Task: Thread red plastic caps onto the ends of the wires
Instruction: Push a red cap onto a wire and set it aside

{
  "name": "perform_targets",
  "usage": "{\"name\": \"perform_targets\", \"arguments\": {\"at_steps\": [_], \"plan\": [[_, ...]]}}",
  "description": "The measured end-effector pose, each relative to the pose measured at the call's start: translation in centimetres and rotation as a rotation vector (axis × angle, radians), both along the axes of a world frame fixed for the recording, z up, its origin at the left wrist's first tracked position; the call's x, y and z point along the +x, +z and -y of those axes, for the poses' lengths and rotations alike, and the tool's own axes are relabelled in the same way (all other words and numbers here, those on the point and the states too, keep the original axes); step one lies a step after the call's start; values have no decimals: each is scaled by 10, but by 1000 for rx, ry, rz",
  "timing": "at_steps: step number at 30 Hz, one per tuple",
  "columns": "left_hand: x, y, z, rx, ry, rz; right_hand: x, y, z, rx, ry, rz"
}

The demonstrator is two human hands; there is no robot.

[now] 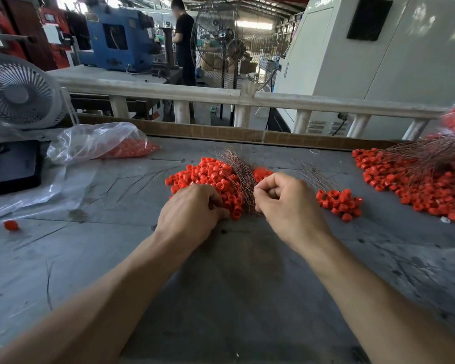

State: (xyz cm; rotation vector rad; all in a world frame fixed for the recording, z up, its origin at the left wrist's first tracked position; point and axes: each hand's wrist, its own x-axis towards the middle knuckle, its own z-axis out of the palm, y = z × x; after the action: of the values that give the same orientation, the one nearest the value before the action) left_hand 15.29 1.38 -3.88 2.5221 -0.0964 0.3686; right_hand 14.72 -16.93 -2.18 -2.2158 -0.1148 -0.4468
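Note:
A heap of loose red plastic caps (208,176) lies in the middle of the grey table. A bundle of thin copper wires (241,172) lies across it. My left hand (192,215) rests on the heap's near edge with its fingers curled down among the caps; what it holds is hidden. My right hand (286,203) is just right of the bundle, its fingers curled and pinching at the wires' near ends. A smaller cluster of capped wires (338,202) lies to the right of my right hand.
A big pile of capped wires (420,185) fills the right side. A plastic bag of caps (103,143) and a desk fan (19,93) stand at the left, beside a black tray (12,166). One stray cap (11,225) lies near the left. A person stands far behind.

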Motion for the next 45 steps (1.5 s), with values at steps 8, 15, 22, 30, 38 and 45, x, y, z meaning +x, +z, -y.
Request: {"name": "perform_targets", "arguments": {"at_steps": [8, 15, 22, 30, 38, 45], "plan": [[0, 3, -3, -221, -50, 66, -2, 2, 0, 81, 39, 42], [-6, 17, 6, -1128, -323, -120, -5, 8, 4, 238, 126, 127], [-7, 19, 4, -1339, -401, -211, -9, 11, 0, 300, 259, 166], [-11, 22, 6, -1278, -431, -212, -10, 9, -2, 245, 269, 150], [-10, 20, 5, -1242, -473, -192, -12, 12, -2, 255, 296, 136], [-10, 19, 5, -1214, -509, -170, -13, 13, -3, 260, 309, 135]]}}
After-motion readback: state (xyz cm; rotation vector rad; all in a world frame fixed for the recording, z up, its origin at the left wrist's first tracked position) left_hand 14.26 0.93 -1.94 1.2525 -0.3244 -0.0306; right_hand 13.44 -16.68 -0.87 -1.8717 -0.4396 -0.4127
